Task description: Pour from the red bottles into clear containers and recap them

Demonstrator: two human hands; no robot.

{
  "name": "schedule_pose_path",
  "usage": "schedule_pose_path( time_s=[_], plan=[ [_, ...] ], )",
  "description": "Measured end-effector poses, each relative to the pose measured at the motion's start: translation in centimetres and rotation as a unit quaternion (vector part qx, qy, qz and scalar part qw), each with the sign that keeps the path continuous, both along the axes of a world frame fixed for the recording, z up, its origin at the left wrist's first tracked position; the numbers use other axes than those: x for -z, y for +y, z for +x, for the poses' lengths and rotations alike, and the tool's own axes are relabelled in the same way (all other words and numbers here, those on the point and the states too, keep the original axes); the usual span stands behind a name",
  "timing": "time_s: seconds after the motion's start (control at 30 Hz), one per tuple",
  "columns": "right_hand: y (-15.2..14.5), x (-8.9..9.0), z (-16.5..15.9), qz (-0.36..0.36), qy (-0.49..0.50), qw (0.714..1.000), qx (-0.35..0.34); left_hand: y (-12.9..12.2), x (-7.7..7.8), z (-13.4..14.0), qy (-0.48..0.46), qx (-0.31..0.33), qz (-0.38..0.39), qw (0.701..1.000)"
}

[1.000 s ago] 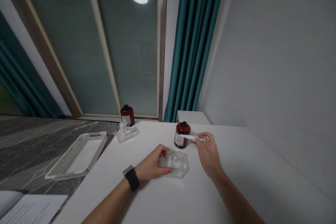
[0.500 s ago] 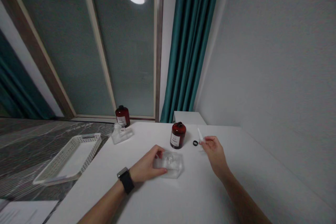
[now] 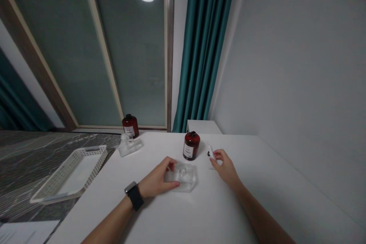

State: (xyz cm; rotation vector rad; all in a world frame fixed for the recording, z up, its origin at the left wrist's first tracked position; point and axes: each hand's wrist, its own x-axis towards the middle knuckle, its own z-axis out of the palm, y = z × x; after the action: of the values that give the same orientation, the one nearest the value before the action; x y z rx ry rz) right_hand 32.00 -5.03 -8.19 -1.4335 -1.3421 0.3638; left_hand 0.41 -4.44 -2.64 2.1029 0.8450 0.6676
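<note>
My left hand (image 3: 164, 175) is closed around the left side of a clear, squarish container (image 3: 187, 179) lying on the white table, thumb along its near side. My right hand (image 3: 224, 166) pinches a small white tapered piece (image 3: 211, 152), its narrow end pointing up and away. Just behind that piece, a black ring (image 3: 208, 154) on the table is partly hidden. Between the hands and a little farther off stands a dark amber bottle (image 3: 191, 146) with a white label and a black neck.
A second amber bottle (image 3: 130, 126) stands at the table's far left corner, beside another clear container (image 3: 130, 148). Left of the table is a white perforated basket (image 3: 93, 175). A white box-like surface (image 3: 203, 126) adjoins the far edge, and a grey wall (image 3: 300, 84) rises on the right.
My right hand has moved slightly left with the white tapered piece, which now overlaps the black ring. My left hand keeps its grip on the clear container. The whole view has shifted a little.
</note>
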Motion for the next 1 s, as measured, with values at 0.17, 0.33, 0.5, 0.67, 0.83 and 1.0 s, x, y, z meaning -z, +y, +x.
schedule_pose_path(
  time_s=[0.17, 0.33, 0.5, 0.67, 0.83, 1.0],
  plan=[
    [0.2, 0.0, 1.2, -0.005, -0.03, 0.999, 0.009, -0.1, -0.3, 0.0, 0.004, 0.001, -0.003, 1.0],
    [-0.2, -0.1, 1.8, -0.012, -0.062, 0.998, -0.011, -0.2, -0.4, 0.0, 0.002, 0.003, -0.005, 1.0],
    [-0.6, 0.0, 1.7, -0.009, -0.098, 0.994, -0.038, -0.2, -0.4, 0.1, 0.004, -0.006, 0.003, 1.0],
    [-0.5, 0.3, 1.8, -0.014, -0.124, 0.991, -0.047, -0.3, -0.7, 0.2, 0.002, -0.002, 0.002, 1.0],
    [-0.2, 0.5, 2.8, -0.023, -0.142, 0.989, -0.026, -0.3, -0.7, 0.2, 0.007, -0.003, -0.004, 1.0],
    [0.1, 0.9, 3.7, -0.039, -0.156, 0.987, 0.0, -0.1, -0.3, 0.1, 0.008, 0.001, 0.002, 1.0]
  ],
)
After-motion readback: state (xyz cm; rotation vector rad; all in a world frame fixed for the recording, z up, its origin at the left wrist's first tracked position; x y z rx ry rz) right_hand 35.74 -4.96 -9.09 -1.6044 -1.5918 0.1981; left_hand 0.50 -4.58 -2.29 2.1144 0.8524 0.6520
